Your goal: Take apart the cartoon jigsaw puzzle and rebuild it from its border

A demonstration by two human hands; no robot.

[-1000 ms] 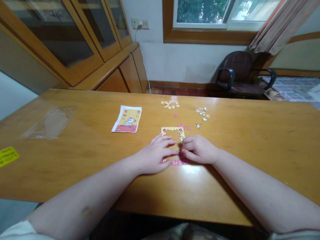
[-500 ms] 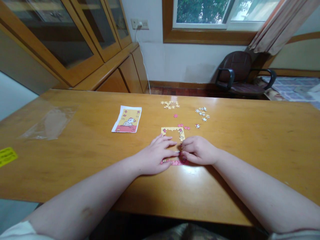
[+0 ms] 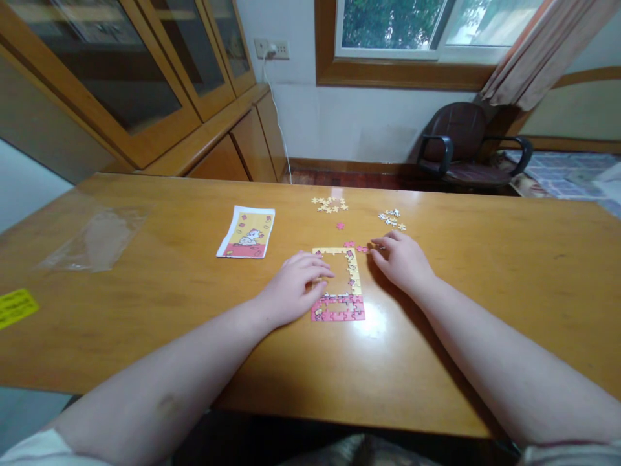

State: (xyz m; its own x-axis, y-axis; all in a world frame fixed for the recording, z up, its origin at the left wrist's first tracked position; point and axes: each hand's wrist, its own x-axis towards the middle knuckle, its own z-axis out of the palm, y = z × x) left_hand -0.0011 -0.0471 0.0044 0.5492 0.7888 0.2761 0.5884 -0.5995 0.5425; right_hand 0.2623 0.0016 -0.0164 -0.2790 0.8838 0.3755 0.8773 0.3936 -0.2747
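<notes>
A partly assembled jigsaw puzzle [image 3: 356, 285] lies on the table, a yellow and pink frame with gaps inside. My left hand [image 3: 297, 288] rests on its left side, fingers slightly spread, covering part of that edge. Just beyond the puzzle's upper right, my right hand [image 3: 405, 262] reaches down with thumb and fingers apart. Its fingertips are beside the loose pink puzzle pieces [image 3: 361, 249] and largely hide a small white piece between them.
Yellow pieces [image 3: 330, 205] lie behind the puzzle, whitish pieces [image 3: 392, 219] to the right, and a single pink piece [image 3: 340, 226] between. Left are a picture card [image 3: 248, 233] of a white cat, a clear plastic bag [image 3: 99, 239] and a yellow label [image 3: 18, 307].
My right hand has left the puzzle's right edge and moved away and to the right, over the white piece. The left hand has drawn back slightly, uncovering the pink lower rows.
</notes>
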